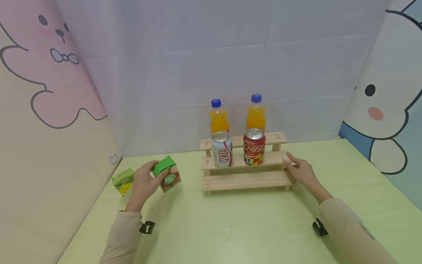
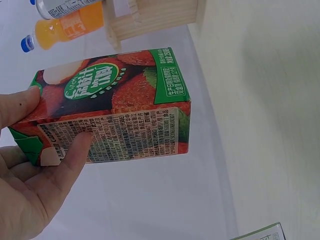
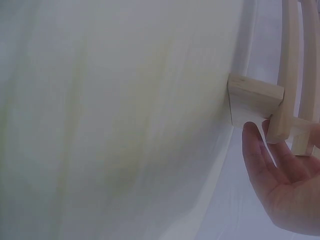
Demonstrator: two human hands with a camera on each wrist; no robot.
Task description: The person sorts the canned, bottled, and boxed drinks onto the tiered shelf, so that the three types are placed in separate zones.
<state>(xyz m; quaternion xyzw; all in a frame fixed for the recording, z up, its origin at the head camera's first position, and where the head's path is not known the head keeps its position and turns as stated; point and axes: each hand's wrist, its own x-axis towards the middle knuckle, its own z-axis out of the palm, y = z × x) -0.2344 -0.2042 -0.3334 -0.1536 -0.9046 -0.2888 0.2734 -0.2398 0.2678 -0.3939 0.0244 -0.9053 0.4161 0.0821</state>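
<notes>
In the head view my left hand (image 1: pixel 144 185) grips a green-topped lychee juice carton (image 1: pixel 168 174), tilted, to the left of the wooden step rack (image 1: pixel 247 181). The left wrist view has the thumb and fingers around one end of this carton (image 2: pixel 125 95), its printed sides showing. My right hand (image 1: pixel 304 175) holds the right end of the rack, thumb by the middle shelf. From the right wrist, fingers (image 3: pixel 262 172) reach around the wooden end. A second green and yellow carton (image 1: pixel 123 182) stands behind my left hand, partly hidden by it.
On the middle shelf stand a white can (image 1: pixel 222 150) and a red can (image 1: pixel 254 147). Two orange drink bottles (image 1: pixel 219 121) with blue caps are on the top shelf, partly hidden by the cans. A pale curtain (image 1: pixel 211 66) hangs behind the light green table (image 1: pixel 227 227).
</notes>
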